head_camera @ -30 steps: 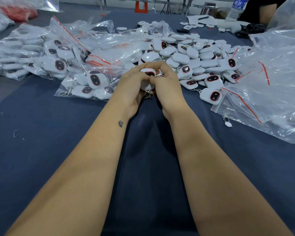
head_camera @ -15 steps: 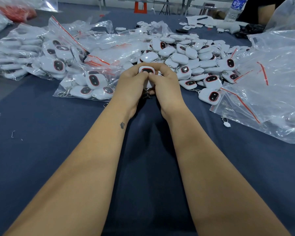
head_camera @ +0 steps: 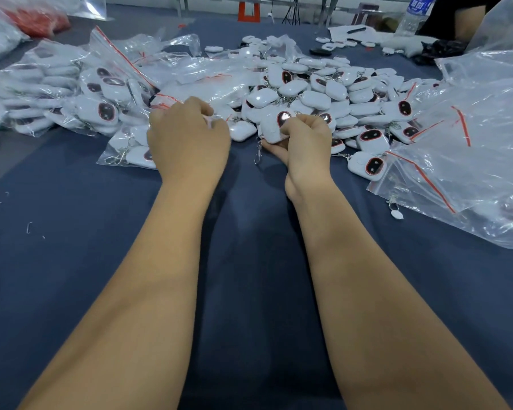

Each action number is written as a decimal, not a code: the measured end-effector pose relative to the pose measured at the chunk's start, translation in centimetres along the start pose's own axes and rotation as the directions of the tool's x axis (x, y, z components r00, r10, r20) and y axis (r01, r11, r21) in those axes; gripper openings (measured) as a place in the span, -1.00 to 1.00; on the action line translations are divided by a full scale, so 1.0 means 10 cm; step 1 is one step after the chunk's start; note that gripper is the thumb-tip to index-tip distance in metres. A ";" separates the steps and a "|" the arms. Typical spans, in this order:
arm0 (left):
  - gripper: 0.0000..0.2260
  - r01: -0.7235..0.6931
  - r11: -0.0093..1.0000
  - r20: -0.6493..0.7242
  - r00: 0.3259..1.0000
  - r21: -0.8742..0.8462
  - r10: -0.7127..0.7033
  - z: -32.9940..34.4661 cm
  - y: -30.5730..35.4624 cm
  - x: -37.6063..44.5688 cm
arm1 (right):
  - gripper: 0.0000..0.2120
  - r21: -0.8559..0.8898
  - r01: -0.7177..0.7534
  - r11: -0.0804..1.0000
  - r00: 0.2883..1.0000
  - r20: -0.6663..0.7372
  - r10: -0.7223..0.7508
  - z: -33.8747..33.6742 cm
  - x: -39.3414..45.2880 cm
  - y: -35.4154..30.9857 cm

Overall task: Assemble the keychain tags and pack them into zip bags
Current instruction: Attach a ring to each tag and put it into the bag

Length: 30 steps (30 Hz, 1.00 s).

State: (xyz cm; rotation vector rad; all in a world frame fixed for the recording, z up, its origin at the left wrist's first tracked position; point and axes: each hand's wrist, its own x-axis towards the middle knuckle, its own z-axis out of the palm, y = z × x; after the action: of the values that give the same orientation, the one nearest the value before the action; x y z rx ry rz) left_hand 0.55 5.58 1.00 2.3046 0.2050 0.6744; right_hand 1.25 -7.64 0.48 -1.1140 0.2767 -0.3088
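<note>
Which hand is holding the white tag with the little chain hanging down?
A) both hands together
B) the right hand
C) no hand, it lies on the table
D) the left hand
B: the right hand grips the white tag, its chain dangling, while the left hand is apart from it, over the bags.

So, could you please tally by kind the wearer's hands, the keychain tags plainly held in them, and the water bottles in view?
Hands: 2, the left hand and the right hand
Keychain tag held in the right hand: 1 (whatever the left hand holds is too blurred to tell)
Water bottle: 1
Total: 4
</note>
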 end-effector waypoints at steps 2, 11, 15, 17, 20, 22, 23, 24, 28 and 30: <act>-0.69 -0.018 0.972 0.098 0.995 0.235 -0.005 0.02 -0.01 -0.01 | -0.91 0.009 0.003 1.000 1.000 0.013 -0.004 0.01 -0.01 -0.01; -0.79 0.018 0.991 0.121 0.993 -0.132 -0.002 0.01 0.11 -0.09 | -0.80 0.240 -0.109 0.965 0.960 0.276 0.040 0.01 -0.03 -0.05; -0.76 0.095 0.932 0.132 0.990 -0.351 -0.051 0.04 0.15 -0.09 | -0.79 -0.044 -0.006 0.999 0.975 0.224 0.016 0.04 -0.04 0.01; -0.78 0.133 0.892 0.106 0.990 -0.431 -0.096 0.05 0.14 -0.07 | -0.78 -0.097 0.023 0.995 0.983 0.182 -0.005 0.04 -0.05 0.03; -0.82 0.110 0.847 0.037 0.994 -0.520 -0.107 0.07 0.14 -0.06 | -0.76 -0.202 0.103 0.974 0.979 0.193 -0.064 0.04 -0.07 0.06; -0.83 0.038 0.851 -0.012 0.999 -0.524 -0.053 0.08 0.16 -0.07 | -0.83 -0.345 0.202 0.917 0.958 0.264 -0.111 0.05 -0.09 0.10; -0.83 0.006 0.852 -0.027 0.999 -0.524 -0.023 0.07 0.16 -0.09 | -0.89 -0.427 0.259 0.867 0.941 0.314 -0.126 0.06 -0.11 0.11; -0.83 -0.021 0.854 -0.035 0.999 -0.520 0.003 0.07 0.17 -0.10 | -0.90 -0.509 0.322 0.798 0.920 0.367 -0.137 0.07 -0.12 0.12; -0.78 -0.044 0.880 0.011 0.998 -0.473 0.056 0.11 0.16 -0.12 | -0.88 -0.709 0.468 0.527 0.871 0.471 -0.140 0.11 -0.13 0.16; -0.77 -0.056 0.912 0.048 0.995 -0.407 0.082 0.15 0.15 -0.11 | -0.82 -0.759 0.490 0.429 0.865 0.483 -0.135 0.12 -0.12 0.17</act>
State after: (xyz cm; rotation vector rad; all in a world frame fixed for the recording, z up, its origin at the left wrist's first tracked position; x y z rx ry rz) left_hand 0.31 3.26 0.65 1.9346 -0.0468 0.6109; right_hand 0.75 -5.51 -0.45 -2.2536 -0.1660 -0.2968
